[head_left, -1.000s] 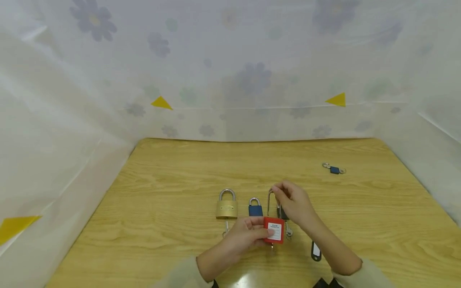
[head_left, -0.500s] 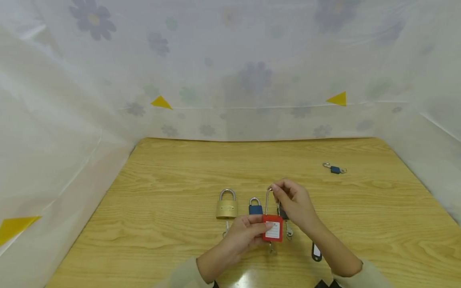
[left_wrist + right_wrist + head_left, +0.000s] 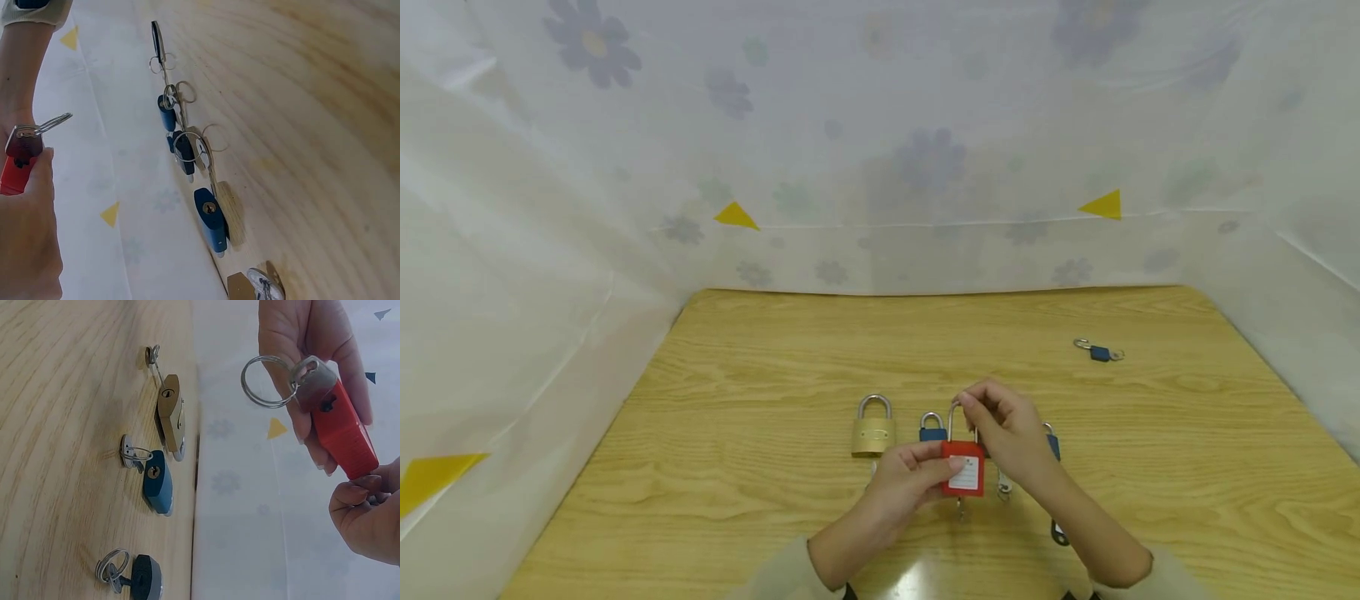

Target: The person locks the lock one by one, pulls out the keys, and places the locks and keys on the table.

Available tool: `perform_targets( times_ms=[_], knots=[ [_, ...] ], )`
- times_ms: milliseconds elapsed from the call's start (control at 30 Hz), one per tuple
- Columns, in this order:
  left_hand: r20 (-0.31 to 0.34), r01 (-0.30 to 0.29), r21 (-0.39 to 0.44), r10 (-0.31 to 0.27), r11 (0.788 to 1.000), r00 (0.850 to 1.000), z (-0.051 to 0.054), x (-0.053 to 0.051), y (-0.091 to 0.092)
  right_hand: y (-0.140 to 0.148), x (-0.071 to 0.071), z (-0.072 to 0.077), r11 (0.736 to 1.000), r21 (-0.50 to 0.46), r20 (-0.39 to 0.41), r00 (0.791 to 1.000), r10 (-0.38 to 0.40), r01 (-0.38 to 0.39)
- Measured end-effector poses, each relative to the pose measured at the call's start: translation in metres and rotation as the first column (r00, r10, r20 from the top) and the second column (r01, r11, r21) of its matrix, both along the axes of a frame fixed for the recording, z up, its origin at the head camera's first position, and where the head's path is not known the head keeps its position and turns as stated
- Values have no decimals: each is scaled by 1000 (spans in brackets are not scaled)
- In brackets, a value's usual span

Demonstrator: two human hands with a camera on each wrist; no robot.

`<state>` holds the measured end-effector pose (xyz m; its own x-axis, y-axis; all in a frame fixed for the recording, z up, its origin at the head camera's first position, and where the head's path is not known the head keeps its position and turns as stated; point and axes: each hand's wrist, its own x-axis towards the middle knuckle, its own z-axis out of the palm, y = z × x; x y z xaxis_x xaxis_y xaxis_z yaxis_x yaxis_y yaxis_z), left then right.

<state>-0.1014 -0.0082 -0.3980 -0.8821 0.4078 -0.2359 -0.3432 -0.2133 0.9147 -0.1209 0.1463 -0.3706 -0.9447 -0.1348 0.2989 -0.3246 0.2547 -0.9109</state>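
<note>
One red padlock (image 3: 965, 475) is getting all the attention on my feed right now, and it's held up off the table (image 3: 760, 367), between the person's left hand (image 3: 897, 485) and right hand (image 3: 1006, 423). From where I sit, the thing that matters for the next move is how it's lined up: long axis runs shackle (image 3: 951, 423) to key (image 3: 960, 508), with the metal loop at the far end and the key poking out of the near end, back toward the person. So the left is nearer the body, the right nearer the loop.

Left is closed on the body, thumb flat over the white label, other fingers tucked behind. Right is nearly closed too, thumb and fingertips pinching the curved top of the loop. Those fingers cover part of the far leg, so I can't tell whether it's fully seated. On the right wrist cam I've got the key's ring (image 3: 243, 382) dangling, with no fingers on it.

Lying just beyond, a brass padlock (image 3: 873, 436) and a small blue padlock (image 3: 933, 434) sit side by side. I'd mind those if the grip slipped, tbh.
</note>
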Motion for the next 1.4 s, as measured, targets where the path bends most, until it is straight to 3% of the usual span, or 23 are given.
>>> perform_targets(
  times_ms=[267, 400, 533, 633, 733, 867, 933, 1000, 1100, 1233, 1400],
  knots=[
    [4, -18, -23, 18, 1000, 1000, 1, 0, -1, -3, 2, 1, 1000, -8, -14, 1000, -24, 24],
    [-17, -31, -12, 31, 999, 999, 4, -4, -4, -2, 3, 1, 992, -10, -4, 992, -129, 129],
    [-79, -54, 6, 54, 999, 995, 9, -12, -8, 0, 2, -4, 980, -40, 81, 978, -192, 196],
    [-97, -46, 30, 49, 998, 994, 12, -17, -12, 0, 3, -13, 993, -52, 228, 970, -90, 104],
    [-81, -56, 47, 60, 997, 995, 15, -21, -15, -1, 8, -24, 988, -125, 337, 933, 127, -89],
    [-75, -83, 64, 88, 994, 993, 17, -24, -18, -2, 16, -36, 901, -324, 333, 856, 395, -289],
    [-72, -91, 77, 96, 993, 993, 19, -25, -19, -3, 19, -40, 868, -375, 294, 846, 445, -326],
    [-71, -91, 89, 97, 992, 993, 19, -26, -19, -6, 21, -41, 864, -390, 269, 858, 438, -319],
    [-60, -91, 102, 98, 991, 993, 16, -26, -19, -10, 25, -42, 894, -359, 247, 897, 366, -267],
    [-40, -103, 107, 107, 989, 993, 11, -26, -17, -15, 32, -41, 928, -334, 253, 933, 257, -165],
    [-56, -113, 86, 118, 990, 991, 9, -25, -14, -21, 39, -41, 942, -327, 249, 954, 164, -76]
  ],
)
